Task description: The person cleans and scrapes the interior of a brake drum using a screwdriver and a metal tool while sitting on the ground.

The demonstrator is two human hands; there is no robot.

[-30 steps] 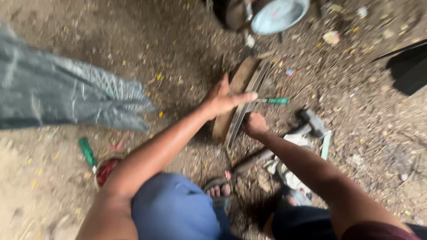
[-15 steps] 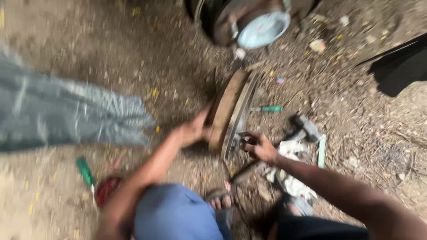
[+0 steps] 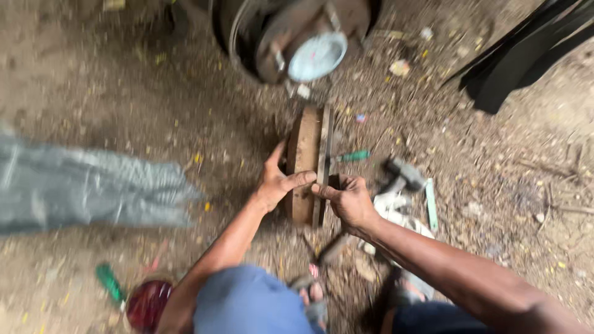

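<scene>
Both hands clamped round a rusty brake drum (image 3: 304,164) standing on edge mid-scene: left hand (image 3: 276,181) curled over its left face, right hand (image 3: 348,199) gripping the right rim. Grey plastic sheet (image 3: 86,188) at left, green-handled screwdriver (image 3: 352,156) and hammer (image 3: 403,174) just right. Bare littered dirt ground (image 3: 124,93) all round, outdoors.

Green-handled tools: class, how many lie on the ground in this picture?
2. One green-handled tool lies just right of the rusty drum; the other lies at bottom left beside the red bowl. Others may be hidden.
</scene>
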